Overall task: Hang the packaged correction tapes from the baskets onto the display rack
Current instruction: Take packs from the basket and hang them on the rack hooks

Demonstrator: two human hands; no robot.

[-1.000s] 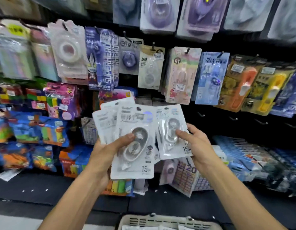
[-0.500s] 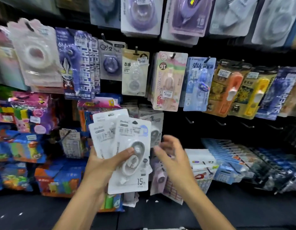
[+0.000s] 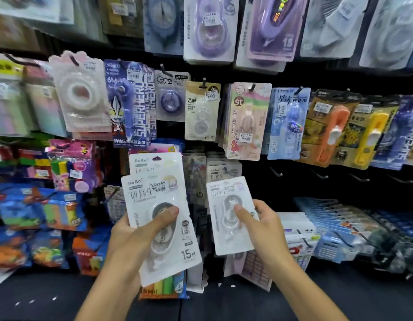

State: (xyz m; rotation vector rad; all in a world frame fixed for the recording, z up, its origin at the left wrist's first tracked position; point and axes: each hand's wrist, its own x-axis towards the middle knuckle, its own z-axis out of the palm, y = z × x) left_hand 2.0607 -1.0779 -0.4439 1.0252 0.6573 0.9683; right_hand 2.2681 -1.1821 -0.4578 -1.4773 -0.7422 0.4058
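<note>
The left hand (image 3: 133, 237), low in the centre of the frame, grips a small fanned stack of white carded correction-tape packs (image 3: 154, 212); its thumb lies across the clear blister of the front pack and the other fingers are curled behind, out of sight. At least two packs show in that stack, the rear one poking out above the front one. Just to the right, apart from the stack, the right hand (image 3: 262, 228) pinches a single white carded correction-tape pack (image 3: 226, 212), thumb pressed on its blister, fingers wrapped round the right edge. That pack is upright and held in front of the black display rack (image 3: 282, 186), just below more white packs of the same kind (image 3: 220, 171) hanging there. Bare black hooks (image 3: 276, 171) stand out to the right of them. Above, across the middle of the frame, hangs a row of coloured correction-tape cards (image 3: 247, 121).
</note>
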